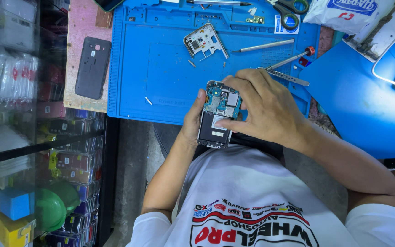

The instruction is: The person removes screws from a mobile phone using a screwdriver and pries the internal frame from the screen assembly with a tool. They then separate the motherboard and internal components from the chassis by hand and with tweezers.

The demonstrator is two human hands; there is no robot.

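Cradling the opened phone (218, 114) from beneath, my left hand (192, 122) grips its edge; my right hand (264, 110) pinches it from above, blue mat (161, 68) beyond.

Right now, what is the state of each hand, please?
Left hand: closed around the opened phone, holding it from below.
Right hand: fingers curled, fingertips on the phone's exposed inside.

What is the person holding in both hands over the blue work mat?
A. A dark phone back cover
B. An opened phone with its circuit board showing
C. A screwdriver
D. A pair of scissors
B. The left hand and the right hand grip an opened phone with its board bare, while the scissors, screwdriver and dark back cover lie untouched beyond it.
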